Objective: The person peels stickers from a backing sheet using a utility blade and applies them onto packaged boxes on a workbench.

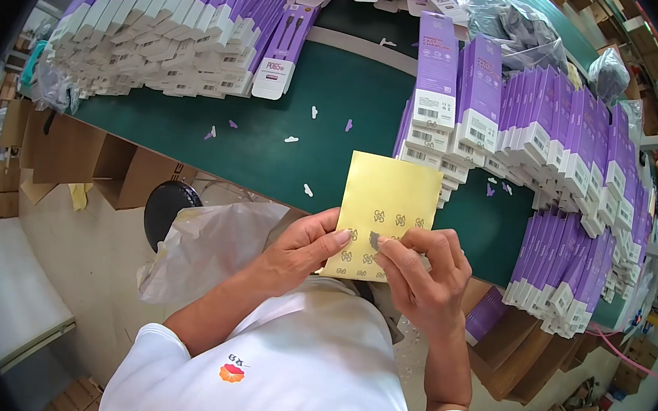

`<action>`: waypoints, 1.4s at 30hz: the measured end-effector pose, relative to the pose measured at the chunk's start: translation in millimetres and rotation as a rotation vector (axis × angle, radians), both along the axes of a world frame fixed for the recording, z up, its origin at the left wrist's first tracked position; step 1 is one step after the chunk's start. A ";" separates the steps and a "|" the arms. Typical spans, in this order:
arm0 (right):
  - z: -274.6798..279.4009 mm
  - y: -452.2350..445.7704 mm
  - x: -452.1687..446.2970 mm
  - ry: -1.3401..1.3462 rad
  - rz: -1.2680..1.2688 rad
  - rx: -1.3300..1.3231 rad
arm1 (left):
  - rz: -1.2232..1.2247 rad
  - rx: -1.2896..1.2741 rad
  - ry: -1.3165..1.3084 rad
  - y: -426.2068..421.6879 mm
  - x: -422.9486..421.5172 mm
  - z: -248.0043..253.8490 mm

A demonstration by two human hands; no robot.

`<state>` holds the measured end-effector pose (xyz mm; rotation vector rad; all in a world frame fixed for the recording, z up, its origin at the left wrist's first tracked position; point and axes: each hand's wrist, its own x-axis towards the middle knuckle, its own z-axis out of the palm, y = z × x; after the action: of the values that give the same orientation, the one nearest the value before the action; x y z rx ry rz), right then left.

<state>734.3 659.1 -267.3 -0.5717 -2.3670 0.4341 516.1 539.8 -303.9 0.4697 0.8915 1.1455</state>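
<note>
head view: one yellow sheet (391,184), held before a green table (259,147); left hand (305,244), gripping its side, presumably for steadiness; right hand (427,274), fingertips pinching one grey sticker (374,240), likely given its smallness.

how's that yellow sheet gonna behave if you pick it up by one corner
The yellow sheet is probably fairly stiff for paper, since its far half looks flat beyond the left hand. Its edges show little thickness, so it's likely light and might crease if pushed edge-on.

Two hands (305,247), one yellow sheet (390,184), one stool (164,209), purple boxes (437,65): dozens.
</note>
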 end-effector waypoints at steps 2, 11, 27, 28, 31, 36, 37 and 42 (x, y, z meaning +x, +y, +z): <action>0.3 -0.9 2.6 0.000 -0.028 -0.001 | -0.019 -0.011 0.011 0.1 -0.2 -0.4; -3.5 0.5 5.8 0.011 -0.083 -0.045 | 0.076 -0.028 0.043 5.3 13.2 6.1; -0.6 39.0 3.4 -0.020 -0.183 0.171 | 0.049 -0.057 0.047 -5.1 -12.5 0.6; -1.2 45.6 3.2 -0.037 -0.191 0.201 | 0.044 -0.064 0.059 -7.6 -17.0 -0.5; -3.3 56.7 -0.7 -0.067 -0.189 0.236 | 0.041 -0.078 0.088 -12.7 -24.8 -4.6; -7.8 66.0 -7.1 -0.068 -0.166 0.231 | 0.054 -0.086 0.088 -14.6 -25.4 -7.9; -4.8 65.3 -8.4 -0.083 -0.166 0.215 | 0.053 -0.086 0.081 -14.3 -25.4 -8.1; -2.4 65.5 -9.4 -0.154 -0.162 0.140 | 0.050 -0.093 0.040 -11.1 -23.7 -6.7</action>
<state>724.9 724.6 -269.6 -0.7474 -2.4486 0.1554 492.4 528.7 -310.5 0.3975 0.9913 1.1379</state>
